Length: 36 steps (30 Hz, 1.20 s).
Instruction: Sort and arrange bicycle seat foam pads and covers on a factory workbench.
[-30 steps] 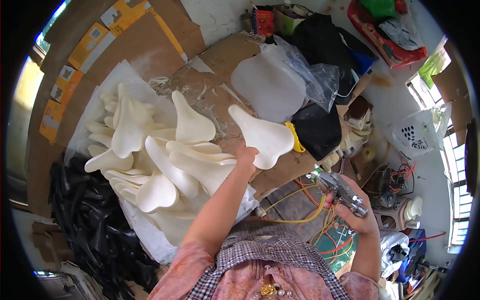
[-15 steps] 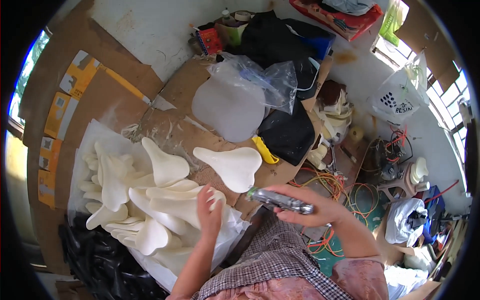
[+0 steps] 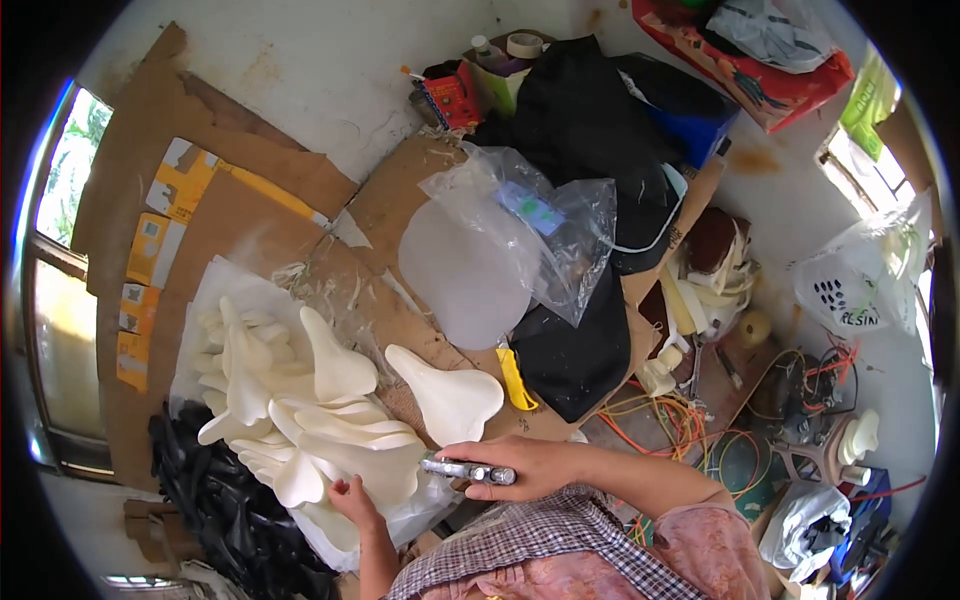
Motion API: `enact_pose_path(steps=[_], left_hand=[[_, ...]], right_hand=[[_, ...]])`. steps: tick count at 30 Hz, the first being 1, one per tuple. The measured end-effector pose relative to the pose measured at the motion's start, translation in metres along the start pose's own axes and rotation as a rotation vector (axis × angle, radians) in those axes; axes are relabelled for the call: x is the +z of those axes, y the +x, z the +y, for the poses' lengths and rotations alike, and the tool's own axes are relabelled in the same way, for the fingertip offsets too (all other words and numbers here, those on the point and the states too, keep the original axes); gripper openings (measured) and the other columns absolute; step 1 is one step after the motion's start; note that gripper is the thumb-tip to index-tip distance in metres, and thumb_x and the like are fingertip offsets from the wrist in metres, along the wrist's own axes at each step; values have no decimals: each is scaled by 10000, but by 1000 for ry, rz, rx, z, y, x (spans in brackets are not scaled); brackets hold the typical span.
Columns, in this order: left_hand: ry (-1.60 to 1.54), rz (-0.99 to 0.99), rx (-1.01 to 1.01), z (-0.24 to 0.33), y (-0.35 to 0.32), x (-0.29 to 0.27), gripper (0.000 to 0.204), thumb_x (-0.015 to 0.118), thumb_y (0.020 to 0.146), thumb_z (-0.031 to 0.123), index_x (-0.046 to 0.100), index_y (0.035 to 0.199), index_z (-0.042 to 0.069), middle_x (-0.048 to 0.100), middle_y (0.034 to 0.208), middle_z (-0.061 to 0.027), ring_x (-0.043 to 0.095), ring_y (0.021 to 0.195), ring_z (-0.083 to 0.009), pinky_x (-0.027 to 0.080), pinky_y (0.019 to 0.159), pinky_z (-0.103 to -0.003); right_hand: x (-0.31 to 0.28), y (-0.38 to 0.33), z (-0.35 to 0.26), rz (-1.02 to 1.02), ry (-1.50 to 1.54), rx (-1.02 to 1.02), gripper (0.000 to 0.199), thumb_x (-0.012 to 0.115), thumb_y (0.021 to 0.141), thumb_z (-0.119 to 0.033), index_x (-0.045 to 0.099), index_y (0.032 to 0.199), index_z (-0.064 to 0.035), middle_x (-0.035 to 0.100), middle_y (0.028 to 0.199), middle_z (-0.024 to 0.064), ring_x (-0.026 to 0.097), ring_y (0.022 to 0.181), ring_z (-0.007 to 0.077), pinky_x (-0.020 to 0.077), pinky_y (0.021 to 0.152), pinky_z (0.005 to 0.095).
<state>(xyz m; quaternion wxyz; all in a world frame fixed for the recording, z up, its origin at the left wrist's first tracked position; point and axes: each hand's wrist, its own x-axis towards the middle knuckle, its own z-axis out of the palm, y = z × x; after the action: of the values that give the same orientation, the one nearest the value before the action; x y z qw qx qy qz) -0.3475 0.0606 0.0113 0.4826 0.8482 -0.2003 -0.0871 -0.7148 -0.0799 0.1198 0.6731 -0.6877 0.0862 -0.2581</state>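
Note:
A heap of cream, saddle-shaped foam pads (image 3: 330, 375) lies on white plastic sheeting. My left hand (image 3: 355, 505) is at the heap's near side, its fingers curled against the lower edge of a large foam pad (image 3: 375, 462). Whether anything is pinched between those fingers is hidden. My right hand (image 3: 525, 467) is closed around a silvery, shiny hand tool (image 3: 470, 470) with a greenish front end. The tool's tip is at the wide end of that large pad. A single saddle-shaped foam pad (image 3: 450, 395) lies apart on the cardboard, just beyond the tool.
Black glossy pieces (image 3: 225, 500) are heaped at the left. Beyond the pads are a grey round sheet (image 3: 455, 275), a clear plastic bag (image 3: 565, 235), a yellow-handled tool (image 3: 515, 380) and black fabric (image 3: 575, 350). Orange hoses (image 3: 685, 425) tangle on the right.
My right hand has brought the tool left and nearer me, to the large pad's end. My left hand has moved left and nearer me, its fingers curling. The view has shifted.

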Motion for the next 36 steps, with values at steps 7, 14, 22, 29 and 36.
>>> enact_pose_path(steps=[7, 14, 22, 29, 36], left_hand=[[151, -233, -239, -37, -33, 7, 567, 685, 684, 143, 421, 1180, 69, 540, 1012, -78, 544, 771, -178, 468, 474, -293], [1, -139, -43, -85, -27, -1, 388, 610, 744, 54, 513, 1120, 44, 603, 933, -71, 587, 849, -190, 509, 563, -335], [71, 49, 253, -4, -17, -9, 279, 598, 768, 106, 587, 1023, -6, 636, 930, -190, 608, 886, -351, 463, 801, -405], [51, -13, 143, -9, -21, -17, 281, 606, 759, 105, 603, 1014, -12, 648, 930, -206, 617, 887, -367, 473, 794, -418], [10, -23, 112, -20, -16, -13, 308, 611, 760, 107, 594, 1044, -11, 644, 922, -214, 614, 885, -369, 475, 803, -418]], right_hand=[[-12, -10, -9, -15, -64, -49, 526, 592, 883, -250, 393, 1325, -47, 589, 1122, 174, 602, 977, 328, 474, 830, 396], [1, -7, -33, -137, -121, 84, 513, 597, 876, -233, 405, 1325, -77, 589, 1118, 180, 605, 974, 330, 474, 828, 392], [39, -35, -66, -17, -162, 213, 569, 653, 803, -81, 425, 1323, -46, 605, 947, 84, 575, 783, 136, 464, 705, 276], [82, -27, -85, 153, -172, 162, 550, 652, 801, -65, 427, 1295, 16, 610, 913, 69, 559, 755, 102, 461, 689, 251], [99, -53, -99, 77, -232, 238, 595, 650, 803, -90, 398, 1336, -10, 611, 861, 65, 576, 755, 120, 469, 679, 257]])
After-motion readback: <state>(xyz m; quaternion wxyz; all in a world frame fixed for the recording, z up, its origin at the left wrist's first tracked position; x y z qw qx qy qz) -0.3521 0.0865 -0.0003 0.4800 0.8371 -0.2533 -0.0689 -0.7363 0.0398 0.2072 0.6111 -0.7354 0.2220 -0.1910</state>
